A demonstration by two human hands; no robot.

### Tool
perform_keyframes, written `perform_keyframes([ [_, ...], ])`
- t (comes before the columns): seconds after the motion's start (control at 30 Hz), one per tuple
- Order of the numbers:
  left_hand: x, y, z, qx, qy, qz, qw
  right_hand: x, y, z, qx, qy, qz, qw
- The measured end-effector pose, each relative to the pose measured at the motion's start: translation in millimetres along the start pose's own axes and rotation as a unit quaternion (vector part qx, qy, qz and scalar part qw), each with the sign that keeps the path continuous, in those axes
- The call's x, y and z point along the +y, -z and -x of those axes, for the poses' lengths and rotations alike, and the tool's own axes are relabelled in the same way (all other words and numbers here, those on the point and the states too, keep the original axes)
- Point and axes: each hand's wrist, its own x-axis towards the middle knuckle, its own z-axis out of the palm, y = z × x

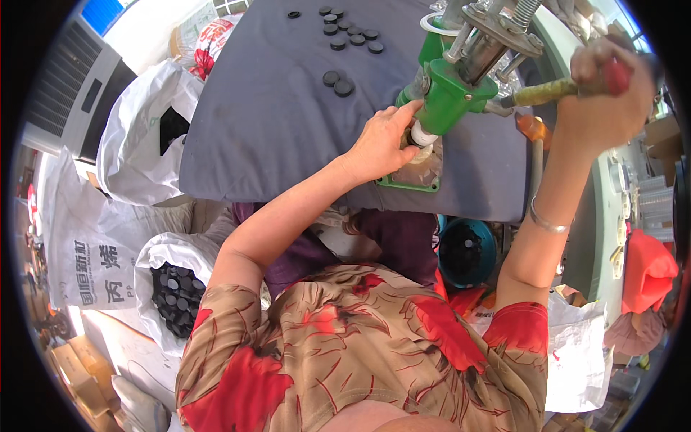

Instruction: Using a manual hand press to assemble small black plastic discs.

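A green hand press (453, 97) stands at the right of the grey-covered table, its white round tip (422, 134) lowered toward the base plate (417, 180). My left hand (381, 147) is at this tip, thumb and fingers curled close about the spot under it. A dark edge shows between them, but what they hold is too hidden to name. Raised at the right, my right hand (612, 90) is closed around the press lever (547, 92), a red knob (616, 75) showing by the fingers. Several black round caps (344, 88) lie on the cloth left of the press.
More black caps (356, 36) are scattered at the table's far side. White sacks (147, 137) stand on the left; an open sack (155, 270) there is full of black caps. A teal bucket (489, 248) with dark pieces sits below the table's right edge. An orange-handled tool (534, 129) is beside the press.
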Motion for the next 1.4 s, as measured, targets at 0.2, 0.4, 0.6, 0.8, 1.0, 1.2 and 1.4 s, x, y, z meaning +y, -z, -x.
perform_keyframes([
  [0.2,-1,-1,-2,0.007,-0.005,0.015,1.0,-32,49,51,-0.124,-0.011,-0.302,0.945],
  [0.4,0,1,1,-0.005,0.007,0.045,0.999,-46,87,117,-0.156,0.045,-0.224,0.961],
  [0.6,-4,6,1,-0.016,0.032,0.078,0.996,-47,112,192,-0.16,0.006,-0.06,0.985],
  [0.8,-6,-1,5,0.007,0.013,0.075,0.997,-54,112,159,-0.245,0.016,-0.082,0.966],
  [1.0,-3,1,9,0.033,0.027,0.098,0.994,-53,69,70,-0.14,-0.035,-0.211,0.967],
  [1.2,-5,81,73,0.086,0.138,0.16,0.974,-30,25,-1,-0.1,0.158,0.204,0.961],
  [1.4,22,234,257,0.202,0.348,0.027,0.915,-10,-11,-6,-0.1,-0.051,-0.017,0.994],
])
